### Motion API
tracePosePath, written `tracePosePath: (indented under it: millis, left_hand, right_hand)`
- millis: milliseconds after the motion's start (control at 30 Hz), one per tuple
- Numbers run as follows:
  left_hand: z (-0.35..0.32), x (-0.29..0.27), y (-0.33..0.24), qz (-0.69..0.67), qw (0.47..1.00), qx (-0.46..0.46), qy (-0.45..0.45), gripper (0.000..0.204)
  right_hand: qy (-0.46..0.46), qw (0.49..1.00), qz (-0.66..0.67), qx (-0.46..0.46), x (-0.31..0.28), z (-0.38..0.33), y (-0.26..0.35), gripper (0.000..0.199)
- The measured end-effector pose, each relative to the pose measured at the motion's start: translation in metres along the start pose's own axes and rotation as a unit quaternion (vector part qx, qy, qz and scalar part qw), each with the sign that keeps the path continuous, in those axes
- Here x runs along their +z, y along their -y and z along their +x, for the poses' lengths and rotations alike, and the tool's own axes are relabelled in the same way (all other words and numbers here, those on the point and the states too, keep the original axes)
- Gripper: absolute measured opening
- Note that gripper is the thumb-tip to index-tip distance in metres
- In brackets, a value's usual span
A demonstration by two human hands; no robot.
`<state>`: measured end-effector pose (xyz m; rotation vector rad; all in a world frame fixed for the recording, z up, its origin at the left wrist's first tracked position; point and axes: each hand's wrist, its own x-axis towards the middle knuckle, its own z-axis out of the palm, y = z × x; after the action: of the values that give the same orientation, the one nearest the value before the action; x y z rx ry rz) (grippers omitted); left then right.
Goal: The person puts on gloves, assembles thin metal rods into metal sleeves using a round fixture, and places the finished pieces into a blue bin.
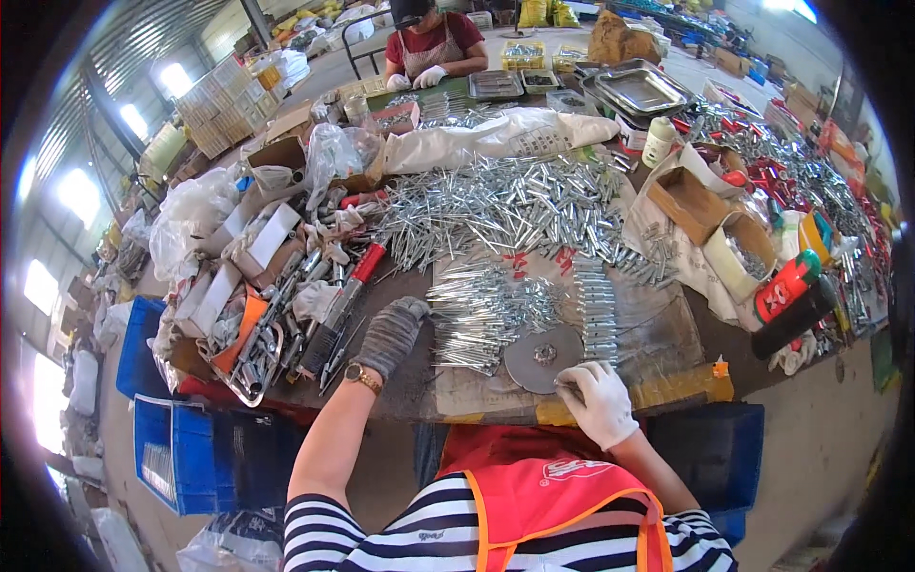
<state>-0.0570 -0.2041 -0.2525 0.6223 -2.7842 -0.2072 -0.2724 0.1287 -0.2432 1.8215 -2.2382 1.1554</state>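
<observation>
Striped sleeves and orange apron lowest in view. Right hand [596, 400], white-gloved, fingers curled, pinches at the round metal disc [541, 357] beside it; left hand [389, 336], grey-gloved, rests open on the worktop [410, 381]. Zinc bolts [477, 315] lie between them; draw singly to keep rows aligned.

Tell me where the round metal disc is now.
In the head view, the disc lies on the table's near edge, just left of the right hand, below the bolt pile.

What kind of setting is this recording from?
Most likely a hardware sorting or packing workshop in a warehouse-like shed. A cluttered worktable carries a large heap of silver metal pins, with metal trays and cardboard boxes around it. Another gloved worker sits at the far end.
</observation>
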Motion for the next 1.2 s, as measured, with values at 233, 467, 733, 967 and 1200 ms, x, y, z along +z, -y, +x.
tracePosePath:
  millis: [233, 467, 733, 967, 1200]
  left_hand:
    - [0.022, 0.017, -0.005, 0.092, 0.995, -0.002, 0.038, 0.019]
    - [0.008, 0.015, -0.014, 0.036, 0.999, -0.026, -0.024, 0.016]
    - [-0.025, 0.005, -0.102, -0.086, 0.993, 0.016, -0.08, 0.014]
    - [-0.03, 0.007, -0.168, -0.159, 0.984, -0.079, -0.007, 0.015]
    - [-0.031, 0.025, -0.173, -0.166, 0.973, -0.16, -0.019, 0.011]
  right_hand:
    - [-0.004, 1.0, -0.011, 0.018, 0.02, 0.0, 0.002, 0.018]
    - [-0.022, 0.999, -0.029, 0.017, 0.026, 0.003, 0.002, 0.018]
    - [-0.032, 0.999, -0.023, 0.022, 0.028, 0.004, 0.0, 0.02]
    - [0.012, 0.998, -0.06, 0.027, 0.028, 0.005, -0.005, 0.02]
    - [0.018, 0.99, -0.135, 0.046, 0.018, 0.038, -0.012, 0.035]
